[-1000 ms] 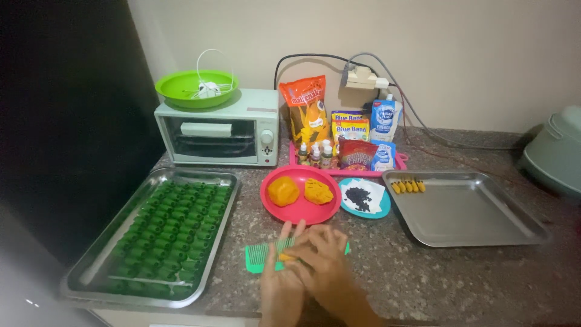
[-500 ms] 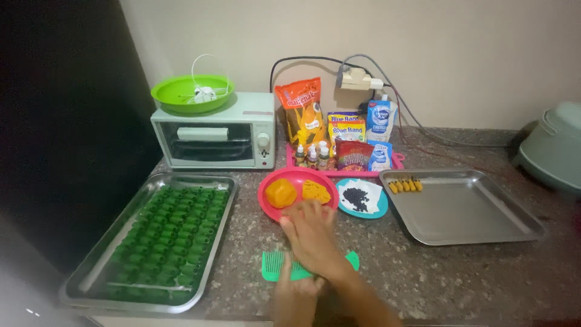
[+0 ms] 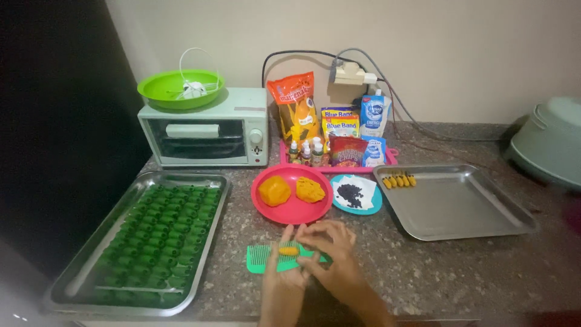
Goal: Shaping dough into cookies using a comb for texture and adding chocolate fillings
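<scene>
1. Far left: the long steel tray (image 3: 72,289) holds rows of small green dough pieces (image 3: 158,236).
2. Your left hand (image 3: 279,281) rests flat, fingers extended, on the green plastic comb (image 3: 260,259).
3. The small orange dough roll (image 3: 288,251) lies on the comb.
4. Your right hand (image 3: 330,251) curls loosely over it, fingertips touching the roll; whether they pinch it, I cannot tell.
5. Just beyond the hands sits the round pink plate (image 3: 292,212); the square steel tray (image 3: 460,206) lies right.

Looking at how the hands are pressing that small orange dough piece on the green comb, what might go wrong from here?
1. The orange dough piece is small and soft-looking; the right hand might flatten it into the green comb teeth, where it could stick.
2. The left hand covers only part of the comb, so it may slide on the smooth countertop.
</scene>
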